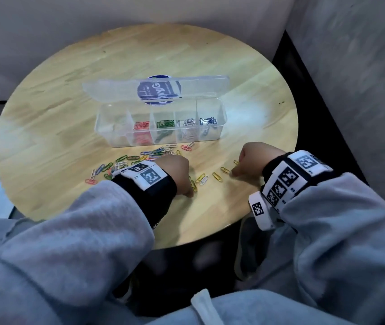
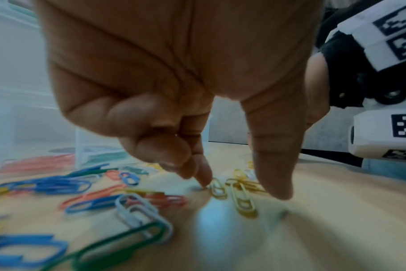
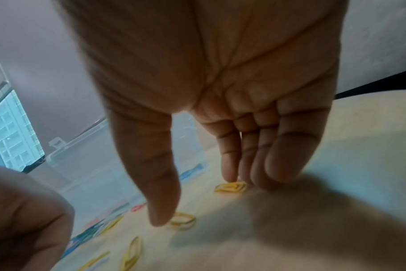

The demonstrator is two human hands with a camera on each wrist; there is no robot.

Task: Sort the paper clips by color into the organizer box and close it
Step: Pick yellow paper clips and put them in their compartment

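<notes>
A round, pale wooden counter [image 1: 69, 95] stands against a grey wall, with a clear plastic organizer box [image 1: 161, 124] set near its middle, its hinged lid [image 1: 156, 89] raised and leaning back. Inside, the red paper clips [image 1: 142, 125], green paper clips [image 1: 164, 124], white paper clips [image 1: 188, 122] and blue paper clips [image 1: 208, 120] lie in separate compartments side by side; the leftmost compartment looks bare. Just in front of the box, a loose heap of mixed coloured paper clips [image 1: 140, 158] spreads toward the left edge of the counter. To the right of that heap, a row of yellow paper clips [image 1: 217, 176] lies apart from the rest, with one white clip among them. The person's left hand [image 1: 175, 171] reaches down at the left end of this row, forefinger and thumb [image 2: 273, 165] pointing at the wood with a narrow gap between them, tips beside a yellow clip but not closed on it; the other fingers [image 2: 151, 132] are curled in. The right hand [image 1: 257, 158] hovers low over the right end of the row, its fingers [image 3: 255, 155] straight and close together, thumb spread apart, tips near two yellow clips and holding nothing. Both arms wear grey sleeves [image 1: 81, 231], with black wristbands carrying white marker blocks [image 1: 144, 174].
</notes>
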